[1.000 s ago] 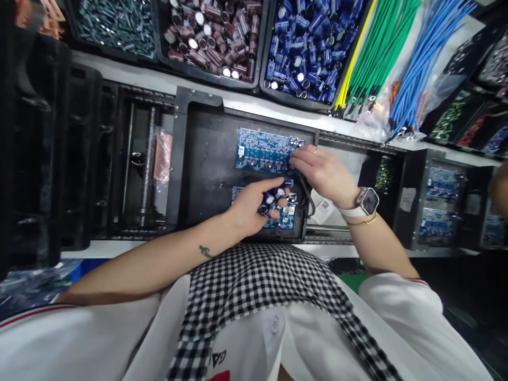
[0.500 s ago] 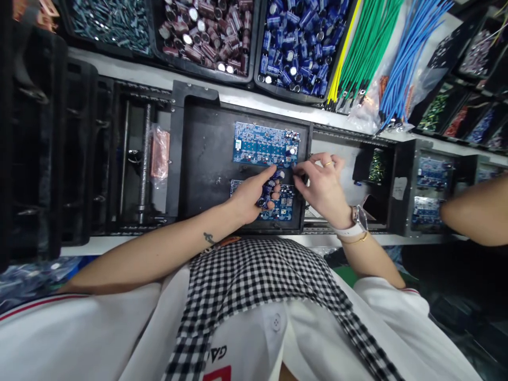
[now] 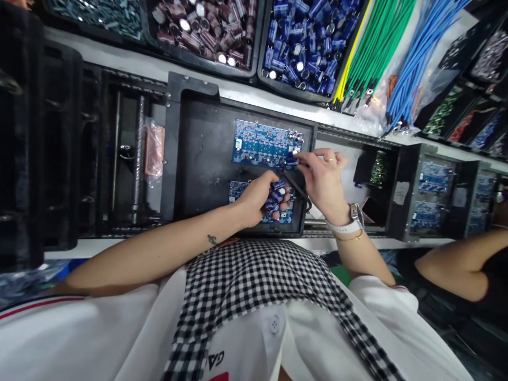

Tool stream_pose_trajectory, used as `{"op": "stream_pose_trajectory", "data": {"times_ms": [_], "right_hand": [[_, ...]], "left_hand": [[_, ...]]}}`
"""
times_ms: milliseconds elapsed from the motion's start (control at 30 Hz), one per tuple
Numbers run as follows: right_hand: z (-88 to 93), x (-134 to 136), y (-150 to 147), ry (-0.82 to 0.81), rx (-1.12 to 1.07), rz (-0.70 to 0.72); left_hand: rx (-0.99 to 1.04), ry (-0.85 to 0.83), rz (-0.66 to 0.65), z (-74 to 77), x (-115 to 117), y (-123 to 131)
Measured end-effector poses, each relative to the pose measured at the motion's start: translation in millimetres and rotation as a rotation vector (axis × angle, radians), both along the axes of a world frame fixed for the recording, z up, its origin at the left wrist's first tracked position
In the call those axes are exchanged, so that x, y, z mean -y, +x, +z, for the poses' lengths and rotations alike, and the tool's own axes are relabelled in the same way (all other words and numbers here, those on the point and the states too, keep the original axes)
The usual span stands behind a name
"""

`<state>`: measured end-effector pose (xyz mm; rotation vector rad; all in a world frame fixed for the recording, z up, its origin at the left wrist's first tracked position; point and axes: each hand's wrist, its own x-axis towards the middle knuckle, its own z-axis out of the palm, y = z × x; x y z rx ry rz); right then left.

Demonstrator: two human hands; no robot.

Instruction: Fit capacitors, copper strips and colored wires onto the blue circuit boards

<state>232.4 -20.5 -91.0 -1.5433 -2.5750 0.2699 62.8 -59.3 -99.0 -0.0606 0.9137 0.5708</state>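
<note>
My left hand is closed around several blue capacitors, held above the lower circuit board and partly covering it. My right hand pinches a blue capacitor at the lower right corner of the upper circuit board. Whether its leads sit in the board cannot be made out. A thin dark strip runs slantwise between my two hands. Both blue boards lie in a black tray.
Behind the tray stand bins of brown capacitors and blue capacitors. Green wires and blue wires lie to their right. A wrapped copper-coloured block is left of the tray. Another person's arm reaches in at the right.
My right hand has moved slightly up and left onto the upper board's corner, with a capacitor now visible at its fingertips. My left hand has turned, showing more capacitors. The other person's arm has shifted lower.
</note>
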Motion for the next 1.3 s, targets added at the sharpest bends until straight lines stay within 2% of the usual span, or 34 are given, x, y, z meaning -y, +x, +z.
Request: {"op": "stream_pose_trajectory", "data": {"times_ms": [67, 267, 500, 600, 733, 833, 900, 1033, 1133, 1233, 1300], "right_hand": [[-4.1, -4, 2, -0.009, -0.025, 0.026], [1.8, -3, 7, 0.007, -0.026, 0.065], [-7.1, -8, 12, -0.013, -0.026, 0.095], [-4.8, -11, 17, 0.013, 0.005, 0.198], [-0.9, -19, 22, 0.021, 0.129, 0.435], [-1.5, -21, 21, 0.037, 0.142, 0.487], [0.2, -16, 17, 0.053, 0.105, 0.411], [15.0, 5, 6, 0.026, -0.061, 0.119], [21.9, 12, 1, -0.043, -0.125, 0.026], [13.0, 3, 2, 0.053, -0.072, -0.089], [2.6, -6, 5, 0.074, -0.033, -0.111]], "left_hand": [[0.031, 0.005, 0.0, 0.0, 0, -3], [0.073, 0.07, 0.024, -1.6, 4, -5], [0.029, 0.08, 0.041, -2.3, 4, -6], [0.007, 0.077, 0.057, -2.9, 2, -6], [-0.012, 0.096, 0.076, -3.5, 0, -6], [-0.002, 0.09, 0.072, -3.8, 1, -5], [-0.008, 0.097, 0.082, -3.8, 3, -5], [0.054, 0.198, 0.107, -2.3, 5, -5], [0.147, 0.242, 0.065, -0.4, 4, -4], [0.121, 0.206, 0.04, 0.2, 3, -4], [0.09, 0.187, 0.028, -0.4, 2, -4]]}}
